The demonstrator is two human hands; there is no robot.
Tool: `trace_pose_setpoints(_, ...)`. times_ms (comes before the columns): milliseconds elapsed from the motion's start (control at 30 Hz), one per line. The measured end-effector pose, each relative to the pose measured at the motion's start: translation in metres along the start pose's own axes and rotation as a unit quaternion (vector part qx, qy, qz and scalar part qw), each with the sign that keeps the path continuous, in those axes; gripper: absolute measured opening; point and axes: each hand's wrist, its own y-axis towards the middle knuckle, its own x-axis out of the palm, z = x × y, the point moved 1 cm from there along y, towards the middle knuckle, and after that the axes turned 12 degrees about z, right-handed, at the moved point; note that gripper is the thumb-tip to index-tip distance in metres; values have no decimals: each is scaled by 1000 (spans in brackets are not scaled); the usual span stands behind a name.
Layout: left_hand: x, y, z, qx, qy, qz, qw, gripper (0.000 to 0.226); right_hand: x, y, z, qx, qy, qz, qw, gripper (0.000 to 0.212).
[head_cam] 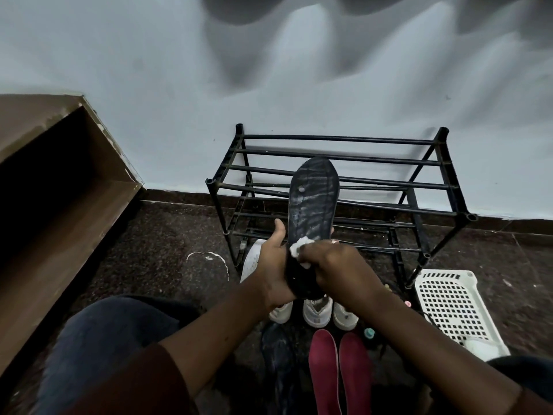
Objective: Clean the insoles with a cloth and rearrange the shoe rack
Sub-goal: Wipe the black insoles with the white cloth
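Observation:
A black insole (312,202) with pale streaks stands upright in front of the black shoe rack (344,187). My left hand (273,265) grips its lower part from the left. A small white cloth (300,247) is pressed against the insole, pinched in my right hand (335,265). Two red insoles (339,372) lie side by side on the floor below my arms. Another dark insole (278,351) lies to their left. The rack's shelves hold no shoes.
White shoes (317,310) stand on the floor under my hands, another (251,259) by the rack's left leg. A white perforated basket (452,307) sits at the right. A brown wooden cabinet (59,187) stands at the left. My knee (104,339) is at the lower left.

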Motion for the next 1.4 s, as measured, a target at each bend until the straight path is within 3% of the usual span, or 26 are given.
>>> trace_pose_setpoints(133,5,-4,-2,1,11,5,1000,86,-3,-3,-8,-4,17,54,998,26)
trace_pose_setpoints(367,3,-5,16,75,-33,30,996,75,-2,-13,-19,-105,52,6,993,32)
trace_pose_setpoints(500,3,-4,11,43,-29,32,998,76,1,-8,-10,-62,-20,27,997,27)
trace_pose_setpoints(600,3,-4,4,18,-1,28,999,81,3,-7,-12,-33,-12,63,997,26)
trace_pose_setpoints(767,1,-3,12,66,-55,40,996,70,7,-18,-21,-71,67,55,994,26)
trace_pose_setpoints(933,-1,-3,20,74,-45,31,996,76,2,-19,-9,-109,25,17,994,34)
trace_pose_setpoints(1100,-2,-3,19,61,-37,13,997,80,9,-14,-2,-26,-49,52,997,32)
trace_pose_setpoints(1267,-1,-2,13,35,-17,6,999,83,5,-9,-7,1,8,78,997,29)
trace_pose_setpoints(1400,0,-1,11,56,-38,21,997,75,9,-16,-19,-32,70,42,996,24)
